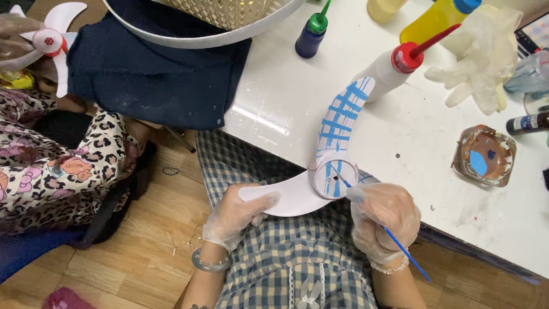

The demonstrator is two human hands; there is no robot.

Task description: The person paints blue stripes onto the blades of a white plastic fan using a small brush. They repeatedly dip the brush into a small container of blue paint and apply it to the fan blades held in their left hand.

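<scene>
left hand [237, 214] on fan blade [337, 149] — right hand [383, 220], paintbrush [394, 240]

On the white table, a small dark brown bottle [527, 123] lying at the right edge carries a white paper label with dark print. At the top right corner, part of a lit screen [534, 33] shows a pale grid.

Two gloved hands are seen, the left hand [237, 214] and the right hand [384, 220]. One white fan blade piece [334, 149], one thin paintbrush [400, 246], four squeeze bottles [311, 34], one paint dish [485, 155] and one loose glove [480, 57] are counted on the desk [286, 97].
</scene>
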